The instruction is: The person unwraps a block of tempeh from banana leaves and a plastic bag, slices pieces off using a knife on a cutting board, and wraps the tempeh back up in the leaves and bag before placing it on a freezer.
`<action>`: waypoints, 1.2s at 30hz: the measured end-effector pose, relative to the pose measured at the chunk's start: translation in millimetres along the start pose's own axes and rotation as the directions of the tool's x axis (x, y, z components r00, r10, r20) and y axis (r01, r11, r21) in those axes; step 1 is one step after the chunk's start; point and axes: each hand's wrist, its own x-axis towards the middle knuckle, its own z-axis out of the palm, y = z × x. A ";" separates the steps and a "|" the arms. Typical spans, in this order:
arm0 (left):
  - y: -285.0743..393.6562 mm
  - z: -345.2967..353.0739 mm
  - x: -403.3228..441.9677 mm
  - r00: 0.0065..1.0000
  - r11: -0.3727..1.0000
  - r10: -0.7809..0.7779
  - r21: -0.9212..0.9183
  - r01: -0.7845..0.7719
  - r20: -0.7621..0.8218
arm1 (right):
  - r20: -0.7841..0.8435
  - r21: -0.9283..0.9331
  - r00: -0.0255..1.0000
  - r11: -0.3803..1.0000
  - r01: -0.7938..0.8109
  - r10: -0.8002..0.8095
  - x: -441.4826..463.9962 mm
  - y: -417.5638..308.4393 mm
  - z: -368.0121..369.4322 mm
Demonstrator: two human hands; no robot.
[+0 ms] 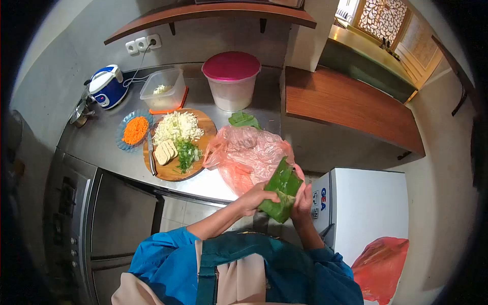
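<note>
Between my two hands, in front of my body, is a green leaf-wrapped packet (280,190). My left hand (254,199) grips its left side, thumb lying over the leaf. Around the right side is my right hand (303,201), its fingers partly hidden behind the packet. A pink plastic bag (249,155) lies on the counter just beyond, with a loose leaf piece (244,120) behind it. On a round wooden board (207,127) are shredded cabbage (178,127), pale slices (165,152), chopped greens (188,154) and a knife (151,155).
A glass plate of shredded carrot (135,130), a clear plastic tub (165,91), a blue rice cooker (108,86) and a pink-lidded bucket (232,84) stand on the steel counter (107,144). At right are a white fridge (371,203) and a red bag (381,267).
</note>
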 end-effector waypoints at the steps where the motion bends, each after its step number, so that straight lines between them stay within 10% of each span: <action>1: -3.2 3.4 3.1 0.999 0.999 0.033 0.038 -0.033 -0.007 | -0.010 -0.074 1.000 0.997 0.027 -0.028 -0.5 -1.0 1.0; 5: 1.7 12.8 6.5 1.000 0.993 0.012 0.114 -0.015 0.022 | -0.189 -0.375 0.982 0.924 -0.068 -0.005 2.7 -2.6 -9.1; 12: 31.2 0.7 -6.5 0.991 0.909 -0.100 0.414 0.056 0.085 | -0.360 -0.047 0.921 0.983 -0.178 0.150 5.0 5.2 -9.6; 13: 56.5 -1.2 -15.0 0.963 0.807 -0.244 0.527 0.267 -0.114 | -0.345 0.001 0.923 0.984 -0.178 0.168 7.2 1.2 -2.5; 14: 25.9 -74.1 17.8 0.996 0.479 0.053 0.877 0.032 -0.066 | -0.336 -0.059 0.933 0.986 -0.155 0.127 11.5 -4.5 3.2; 16: 61.8 -87.0 -0.7 0.731 0.063 0.664 0.986 0.152 -0.155 | -0.301 -0.064 0.944 0.985 -0.159 0.133 27.2 -11.6 -5.9; 18: 72.4 -154.3 11.6 0.612 -0.309 0.787 0.907 0.287 0.075 | -0.332 -0.080 0.934 0.983 -0.165 0.130 46.9 -15.1 -6.3; 21: 64.6 -198.2 22.8 0.672 -0.276 0.716 0.806 0.523 -0.190 | -0.315 -0.147 0.944 0.977 -0.153 0.101 84.0 5.6 -15.4; 27: 99.5 -91.7 -27.3 0.840 0.050 0.466 0.956 0.289 -0.278 | -0.231 -0.462 0.970 0.886 -0.041 -0.076 130.6 66.3 -50.1; 28: 95.0 -89.4 -26.0 0.848 0.237 0.474 0.962 0.136 -0.237 | -0.211 -0.431 0.977 0.893 -0.132 0.042 122.6 55.6 -26.0; 30: 92.1 -59.7 -20.9 0.792 0.170 0.607 0.963 -0.209 0.065 | -0.125 -0.582 0.991 0.812 -0.042 -0.039 123.1 82.5 -32.3; 34: 39.5 -42.8 5.5 0.858 0.077 0.450 0.946 -0.313 0.248 | -0.059 -0.567 0.997 0.820 -0.076 0.051 128.5 101.0 -40.9; 36: 40.2 -29.2 -3.0 0.916 0.012 0.286 0.955 -0.297 0.281 | 0.334 -0.845 0.928 0.385 0.371 -0.162 112.3 88.6 -24.6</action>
